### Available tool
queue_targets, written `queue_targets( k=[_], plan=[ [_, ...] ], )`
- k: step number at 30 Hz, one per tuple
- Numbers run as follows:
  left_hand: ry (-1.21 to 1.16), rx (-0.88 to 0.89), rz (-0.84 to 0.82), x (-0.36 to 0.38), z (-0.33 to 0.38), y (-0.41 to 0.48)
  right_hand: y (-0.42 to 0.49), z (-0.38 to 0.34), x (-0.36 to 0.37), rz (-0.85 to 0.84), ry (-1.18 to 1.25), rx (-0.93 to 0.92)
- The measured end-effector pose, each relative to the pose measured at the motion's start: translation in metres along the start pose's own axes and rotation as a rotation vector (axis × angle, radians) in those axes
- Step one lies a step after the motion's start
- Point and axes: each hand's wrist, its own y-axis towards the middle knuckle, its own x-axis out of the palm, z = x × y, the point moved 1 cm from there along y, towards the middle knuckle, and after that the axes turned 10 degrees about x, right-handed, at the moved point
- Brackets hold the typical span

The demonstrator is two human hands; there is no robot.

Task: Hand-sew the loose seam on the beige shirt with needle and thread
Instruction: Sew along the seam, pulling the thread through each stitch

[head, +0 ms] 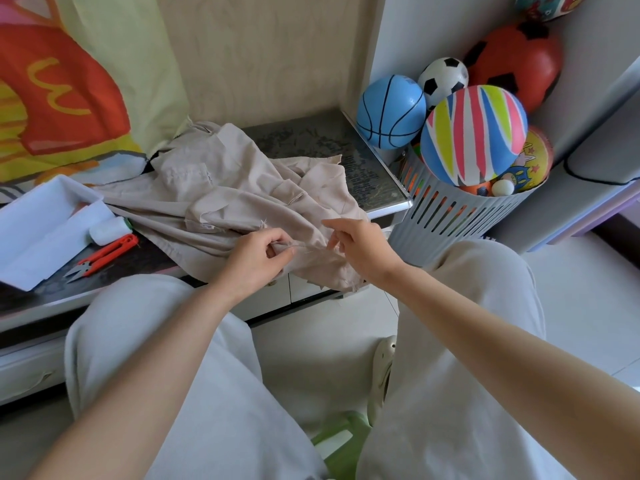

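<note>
Stool: a green stool (341,441) sits nearest us, below both hands, mostly hidden by our legs.
Left hand: our left hand (263,258) pinches a fold of the beige shirt (235,192) between thumb and curled fingers.
Right hand: our right hand (356,247) is just right of that pinch with its fingertips curled down onto the cloth. We cannot tell what they hold, and any needle is too small to see.
Thread: a thin dark thread (390,301) hangs below the right wrist.
Shirt: it lies crumpled on the dark table (346,147), spreading away from the pinch, with its front edge drooping over the table's rim.
Snips: red snips (104,254) lie left of the pinch, on the table.
Tray: a white tray (41,216) sits beyond the snips, cut off at the left. We cannot make out its contents.
Basket: a grey slatted basket (450,216) stands right of and beyond the right hand, heaped with balls. A striped ball (474,133) lies on top, and the lower balls are half hidden.
</note>
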Motion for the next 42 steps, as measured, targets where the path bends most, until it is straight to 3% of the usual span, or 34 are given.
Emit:
queue_targets(
  k=[5, 16, 26, 42],
  plan=[
    [-0.030, -0.022, 0.008, -0.006, -0.001, -0.005, 0.007, -0.003, 0.012, -0.038, 0.113, 0.037],
    [-0.046, -0.032, -0.010, -0.018, -0.006, -0.011, 0.006, -0.015, 0.020, -0.154, -0.032, 0.001],
    [-0.069, -0.027, -0.032, -0.021, -0.008, -0.014, 0.003, -0.020, 0.021, -0.229, 0.059, -0.051],
    [-0.352, -0.064, -0.082, -0.013, 0.004, -0.014, 0.000, -0.016, 0.027, -0.399, 0.323, 0.007]
  ],
)
